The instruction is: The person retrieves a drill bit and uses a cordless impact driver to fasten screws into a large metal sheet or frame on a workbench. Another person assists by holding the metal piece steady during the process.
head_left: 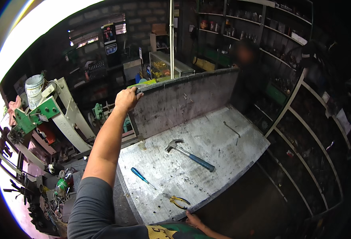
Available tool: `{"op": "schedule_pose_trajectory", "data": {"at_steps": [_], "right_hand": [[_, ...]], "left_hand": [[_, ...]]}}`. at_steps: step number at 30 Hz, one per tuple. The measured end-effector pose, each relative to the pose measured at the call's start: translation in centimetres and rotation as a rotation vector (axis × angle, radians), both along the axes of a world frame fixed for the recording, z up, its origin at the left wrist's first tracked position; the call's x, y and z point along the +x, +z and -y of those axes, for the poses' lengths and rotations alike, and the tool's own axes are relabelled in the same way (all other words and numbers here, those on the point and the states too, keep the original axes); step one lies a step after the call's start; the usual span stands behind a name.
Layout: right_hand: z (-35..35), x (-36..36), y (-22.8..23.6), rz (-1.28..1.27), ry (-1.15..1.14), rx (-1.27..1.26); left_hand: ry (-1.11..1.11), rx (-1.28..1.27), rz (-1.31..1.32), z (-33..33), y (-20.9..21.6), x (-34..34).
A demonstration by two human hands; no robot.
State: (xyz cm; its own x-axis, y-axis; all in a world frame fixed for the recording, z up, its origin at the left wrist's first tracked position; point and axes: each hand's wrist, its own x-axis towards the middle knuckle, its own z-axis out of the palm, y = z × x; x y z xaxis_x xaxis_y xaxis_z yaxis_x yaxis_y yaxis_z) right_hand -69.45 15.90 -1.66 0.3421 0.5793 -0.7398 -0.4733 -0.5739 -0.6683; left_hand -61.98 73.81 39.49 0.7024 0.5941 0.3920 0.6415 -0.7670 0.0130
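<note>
My left hand [127, 99] is closed over the near left corner of a tall grey board [183, 99], its fingers curled round the top edge. The board stands upright along the far side of a worn metal-topped table [231, 135]. Low in the view, my right hand [194, 220] grips the table's front edge; its fingers are mostly hidden. Close to it on the tabletop lie yellow-and-black pliers [178, 200]. A blue-handled screwdriver [142, 177] is to their left. Farther back rest a claw hammer [191, 155] with a blue grip and a thin metal wrench [232, 129].
Another person [245, 75] in dark clothing stands beyond the board's far right end. Green and cream machinery [60, 111] crowds the left, with a white bucket [34, 91] on top. A metal rack frame [299, 115] rises on the right. Small round bits dot the tabletop.
</note>
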Motion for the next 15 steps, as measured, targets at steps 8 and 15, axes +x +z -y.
{"op": "schedule_pose_trajectory", "data": {"at_steps": [8,15], "right_hand": [[0.7,0.7,0.0,0.095,0.083,-0.045],[1.0,1.4,-3.6,0.034,0.141,-0.059]], "left_hand": [[-0.04,0.058,0.014,-0.9,-0.6,0.0],[-0.032,0.07,-0.002,-0.7,-0.3,-0.1]]}}
